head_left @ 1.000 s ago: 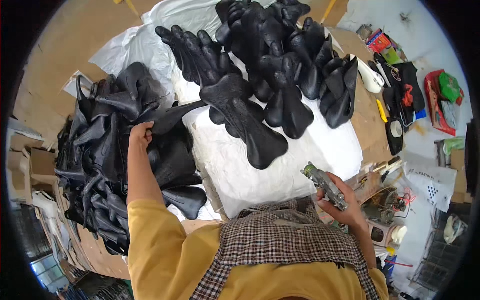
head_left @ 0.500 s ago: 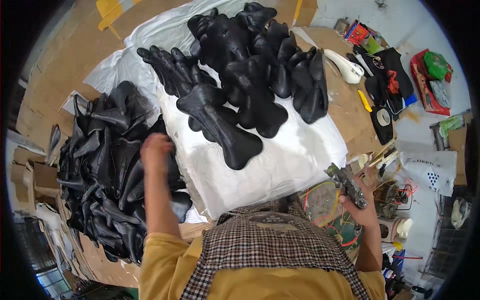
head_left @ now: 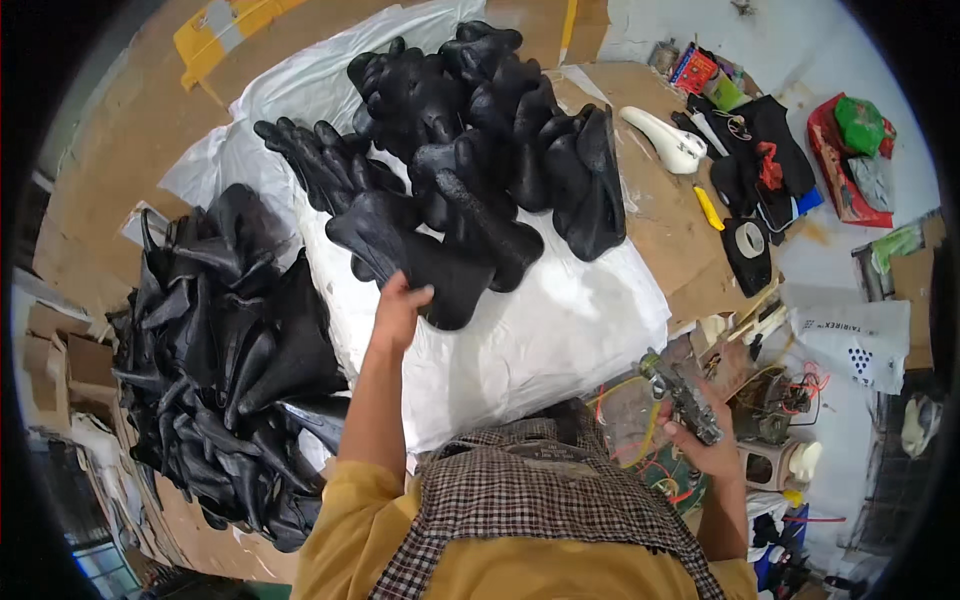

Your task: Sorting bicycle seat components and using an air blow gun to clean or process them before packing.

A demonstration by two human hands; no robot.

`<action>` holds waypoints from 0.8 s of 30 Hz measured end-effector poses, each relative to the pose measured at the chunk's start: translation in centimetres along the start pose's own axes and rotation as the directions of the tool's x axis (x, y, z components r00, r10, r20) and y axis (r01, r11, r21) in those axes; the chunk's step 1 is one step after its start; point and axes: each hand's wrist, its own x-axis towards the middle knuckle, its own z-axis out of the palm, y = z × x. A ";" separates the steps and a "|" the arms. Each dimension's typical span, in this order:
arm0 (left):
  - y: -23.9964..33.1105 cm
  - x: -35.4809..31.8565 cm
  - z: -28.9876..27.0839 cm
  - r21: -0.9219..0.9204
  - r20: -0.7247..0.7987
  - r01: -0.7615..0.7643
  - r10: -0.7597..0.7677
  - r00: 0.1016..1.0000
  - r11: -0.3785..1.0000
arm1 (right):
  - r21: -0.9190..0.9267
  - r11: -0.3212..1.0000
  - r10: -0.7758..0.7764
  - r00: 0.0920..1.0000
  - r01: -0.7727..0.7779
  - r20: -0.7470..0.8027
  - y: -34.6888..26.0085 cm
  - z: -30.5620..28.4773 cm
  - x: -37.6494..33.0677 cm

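Note:
My left hand [head_left: 398, 310] is closed on the near edge of a black bicycle saddle [head_left: 445, 285], thumb on top and the other fingers partly hidden. This saddle lies at the front of a heap of black saddles [head_left: 500, 130] on a white sheet [head_left: 540, 330]. My right hand [head_left: 712, 430] is wrapped round a worn metal hand tool [head_left: 685, 400], right of the sheet's near corner; its exact kind is unclear. Left of the sheet is a large pile of black saddle-shaped pieces [head_left: 220, 350].
At the right, a white saddle [head_left: 665, 140], a yellow-handled cutter [head_left: 708, 208] and a tape roll [head_left: 749, 238] lie on cardboard [head_left: 650, 230]. A red bag [head_left: 835, 170] is farther right. Yellow and red hoses or wires [head_left: 640, 450] run beneath my right hand.
My left hand has moved right, from beside the left pile to the front saddle on the sheet, and now grips it. My right hand still holds the metal tool.

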 end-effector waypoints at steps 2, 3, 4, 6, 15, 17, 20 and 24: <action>0.3 3.0 1.2 -0.037 -0.026 0.025 -0.026 0.999 0.999 | 0.086 0.996 0.007 1.000 -0.009 0.020 0.2 0.1 -0.2; -0.8 5.0 1.2 0.013 -0.052 0.027 -0.026 0.998 1.000 | 0.084 0.996 0.000 0.999 -0.003 0.033 0.3 0.1 0.0; -2.0 6.7 1.4 0.021 -0.060 0.027 -0.026 0.998 0.999 | 0.035 0.999 -0.024 0.998 0.022 0.066 0.4 0.1 0.2; -4.6 8.2 2.9 0.029 -0.065 0.034 -0.032 0.997 0.999 | 0.149 0.987 0.050 0.995 -0.063 0.086 -0.7 0.6 0.4; 0.0 0.8 0.4 0.035 -0.193 -0.329 0.329 0.924 0.944 | 0.204 0.947 0.225 0.966 -0.248 0.131 -0.9 1.1 2.4; 2.9 -0.6 -3.4 -0.001 -0.217 -0.345 0.336 0.916 0.939 | 0.123 0.979 0.141 0.979 -0.160 0.149 -2.4 0.4 3.8; 5.8 -1.6 -4.9 0.096 -0.321 -0.361 0.372 0.871 0.928 | 0.304 0.947 -0.087 0.994 0.105 -0.073 -5.4 0.2 5.2; 6.2 1.5 -4.1 0.061 -0.197 -0.340 0.345 0.918 0.938 | 0.231 0.973 -0.040 0.999 0.031 0.035 -4.4 -0.4 5.3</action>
